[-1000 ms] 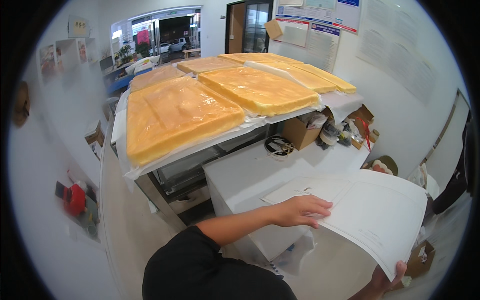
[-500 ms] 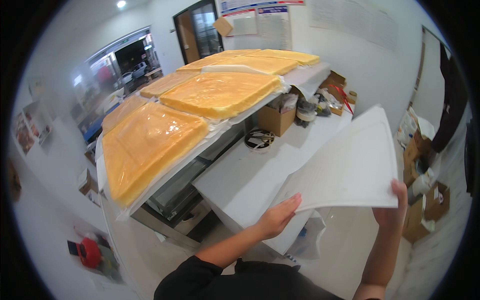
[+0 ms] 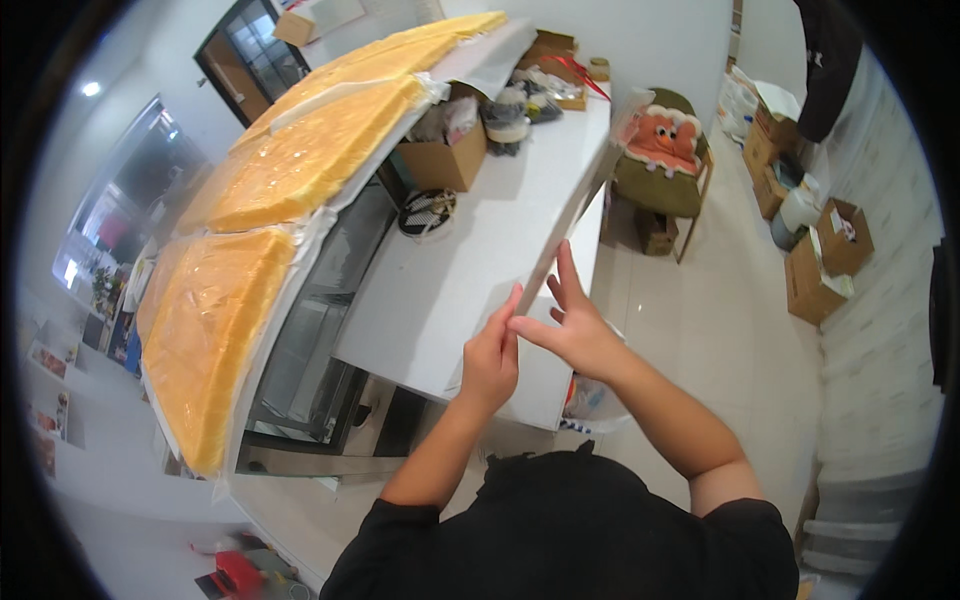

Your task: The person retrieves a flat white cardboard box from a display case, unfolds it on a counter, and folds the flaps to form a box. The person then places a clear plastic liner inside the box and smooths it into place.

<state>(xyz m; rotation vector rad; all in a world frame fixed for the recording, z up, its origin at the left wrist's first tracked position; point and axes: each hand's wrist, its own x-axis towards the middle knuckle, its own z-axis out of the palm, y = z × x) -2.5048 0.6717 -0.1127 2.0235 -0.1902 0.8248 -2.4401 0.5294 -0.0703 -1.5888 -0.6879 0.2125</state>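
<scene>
A bundle of large white sheets (image 3: 568, 222) stands on its edge over the white table, seen nearly edge-on as a narrow strip. My left hand (image 3: 490, 358) presses its near end from the left, with the fingers close together. Against the right side rests my right hand (image 3: 582, 335), index finger up along the sheets and thumb reaching across to the near edge by my left fingers. Between them, the two hands hold the bundle upright. How many sheets there are cannot be made out.
The white table (image 3: 450, 300) carries a cardboard box (image 3: 445, 160) and a black round item with a pale cord (image 3: 428, 213). Film-covered yellow slabs (image 3: 300, 150) lie on the higher counter at left. A green chair (image 3: 655, 185) with an orange cushion stands beyond; cartons (image 3: 815, 280) line the right wall.
The sheets have turned from lying broad and tilted at the right to upright and edge-on. My right hand has moved left, close to my left hand. The view has swung to the right.
</scene>
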